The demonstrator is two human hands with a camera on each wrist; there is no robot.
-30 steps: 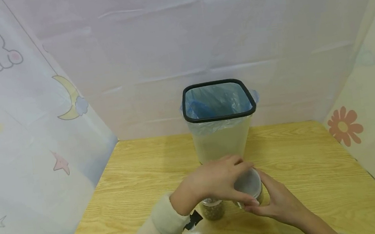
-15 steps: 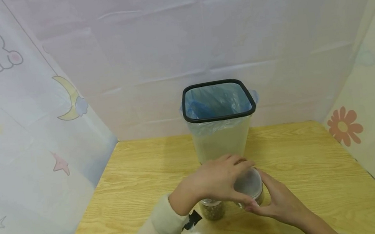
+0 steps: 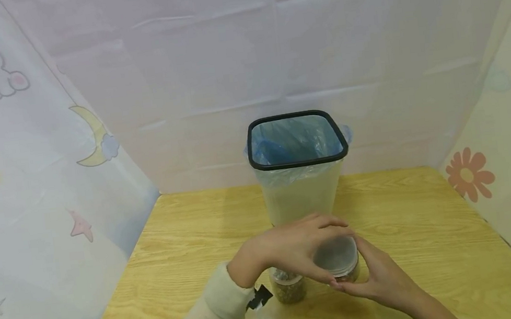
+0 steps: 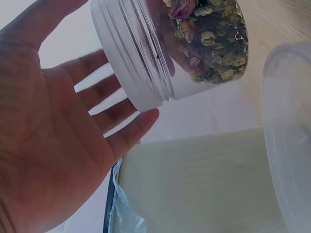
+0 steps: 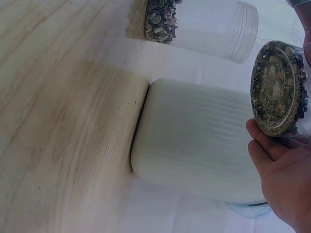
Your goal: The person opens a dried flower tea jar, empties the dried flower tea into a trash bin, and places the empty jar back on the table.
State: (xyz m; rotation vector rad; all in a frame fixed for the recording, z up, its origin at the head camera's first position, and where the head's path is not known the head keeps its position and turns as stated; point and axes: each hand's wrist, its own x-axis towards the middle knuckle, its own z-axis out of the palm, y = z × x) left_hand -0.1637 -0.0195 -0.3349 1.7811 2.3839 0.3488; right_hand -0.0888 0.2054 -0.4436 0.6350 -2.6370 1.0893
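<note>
A clear jar (image 3: 350, 275) of dried flower buds is held between both hands above the table, its frosted lid (image 3: 336, 256) facing up. My left hand (image 3: 294, 247) spans the lid from above, fingers on the far side and thumb on the near side. In the left wrist view, those fingers curve round the lid's (image 4: 126, 58) edge. From the right, my right hand (image 3: 384, 271) grips the jar's body. The right wrist view shows its fingers against the jar's base (image 5: 276, 92). Left of it stands a second clear jar (image 3: 289, 288) with dried flowers, partly hidden by my left hand.
A pale waste bin (image 3: 304, 191) with a black rim and a bluish plastic liner stands behind the hands. The wooden table (image 3: 206, 223) is enclosed by printed cloth walls (image 3: 208, 75) at the back and sides.
My left hand has turned slightly on the lid: fingertips shifted right and nearer, thumb shifted left. More of the jar's contents now shows below the lid. My right hand stays nearly in place.
</note>
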